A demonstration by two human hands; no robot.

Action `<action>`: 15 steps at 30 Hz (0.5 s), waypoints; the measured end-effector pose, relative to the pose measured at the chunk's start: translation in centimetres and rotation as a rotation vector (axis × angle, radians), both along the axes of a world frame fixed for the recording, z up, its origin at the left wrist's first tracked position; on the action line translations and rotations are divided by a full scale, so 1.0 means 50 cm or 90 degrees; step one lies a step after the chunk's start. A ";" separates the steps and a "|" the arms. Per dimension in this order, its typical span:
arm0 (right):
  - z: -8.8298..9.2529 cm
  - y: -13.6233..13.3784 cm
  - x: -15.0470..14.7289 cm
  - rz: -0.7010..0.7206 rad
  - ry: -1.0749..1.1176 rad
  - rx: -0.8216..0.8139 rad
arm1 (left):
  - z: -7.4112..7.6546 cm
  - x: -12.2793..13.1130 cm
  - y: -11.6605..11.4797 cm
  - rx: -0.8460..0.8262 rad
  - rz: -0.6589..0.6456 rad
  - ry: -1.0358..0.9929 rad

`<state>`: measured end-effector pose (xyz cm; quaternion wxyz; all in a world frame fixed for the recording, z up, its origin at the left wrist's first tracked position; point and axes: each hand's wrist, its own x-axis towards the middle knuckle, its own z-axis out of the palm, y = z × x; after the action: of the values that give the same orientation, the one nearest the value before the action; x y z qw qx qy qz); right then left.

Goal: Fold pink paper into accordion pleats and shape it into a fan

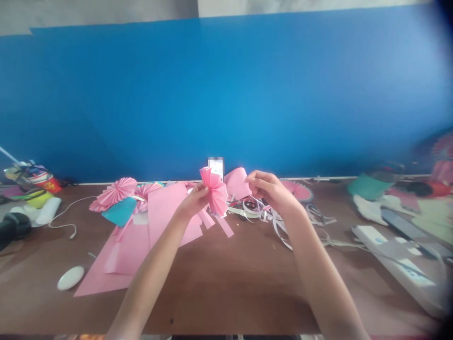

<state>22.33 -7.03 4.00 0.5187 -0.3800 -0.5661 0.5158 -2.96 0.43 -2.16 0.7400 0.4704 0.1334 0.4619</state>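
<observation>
My left hand [194, 199] is closed in a pinch on a pleated pink paper fan [215, 191], held up above the brown table [226, 283]. My right hand [267, 188] is closed with curled fingers just right of the fan, beside a curved pink paper piece [236, 182]; what it grips is hidden. Pink paper strips [222, 224] hang or lie below the fan.
Pink paper sheets [134, 250], finished pink fans [115, 191], a teal piece [120, 211] and a white mouse [71, 277] lie left. White paper trimmings [272, 215] lie right of centre. A power strip [396, 257] and clutter fill the right. A blue board [226, 94] stands behind.
</observation>
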 end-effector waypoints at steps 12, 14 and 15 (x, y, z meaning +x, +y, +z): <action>0.010 -0.002 0.051 -0.137 -0.298 0.011 | -0.026 -0.030 0.045 -0.009 0.031 0.003; 0.006 0.002 0.057 -0.163 -0.320 0.015 | -0.031 -0.033 0.048 -0.008 0.033 -0.002; 0.003 0.005 0.060 -0.170 -0.327 0.016 | -0.034 -0.034 0.049 -0.010 0.031 -0.003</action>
<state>25.31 -6.79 4.15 0.4264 -0.5629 -0.6300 0.3232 -4.64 2.86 -3.87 0.7322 0.4604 0.1468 0.4799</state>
